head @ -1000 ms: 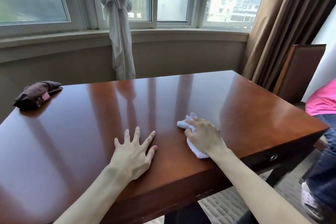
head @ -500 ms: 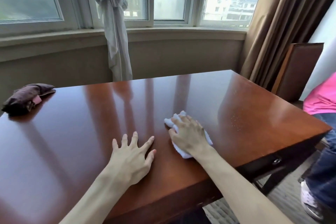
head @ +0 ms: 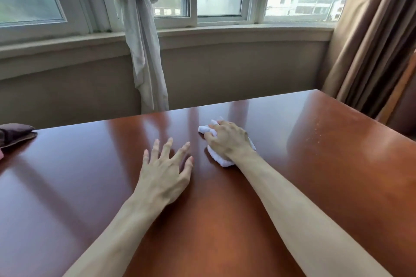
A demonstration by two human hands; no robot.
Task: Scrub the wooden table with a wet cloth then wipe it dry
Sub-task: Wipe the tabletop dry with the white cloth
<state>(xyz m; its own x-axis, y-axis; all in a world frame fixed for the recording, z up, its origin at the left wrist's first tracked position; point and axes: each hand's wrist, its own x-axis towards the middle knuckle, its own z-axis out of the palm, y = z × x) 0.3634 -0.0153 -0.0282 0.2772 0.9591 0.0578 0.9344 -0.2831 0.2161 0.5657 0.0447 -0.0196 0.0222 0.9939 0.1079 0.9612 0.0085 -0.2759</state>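
Note:
The glossy reddish-brown wooden table (head: 326,175) fills the lower half of the head view. A small white cloth (head: 219,157) lies bunched on its middle, and my right hand (head: 229,139) presses down on it with fingers curled over its far edge. Parts of the cloth stick out beyond the fingertips and under the wrist. My left hand (head: 166,168) rests flat on the bare wood just left of the cloth, fingers spread, holding nothing. A patch of small droplets (head: 319,135) speckles the table to the right.
A dark brown folded cloth (head: 15,134) sits at the table's far left corner. Behind the table are a window sill (head: 225,33), a tied pale curtain (head: 144,51) and brown drapes (head: 369,40) at the right. A wooden chair back (head: 405,101) stands by the right edge.
My right hand has slid the white cloth left and farther from me across the table. The view has moved closer over the table. My left hand stays flat.

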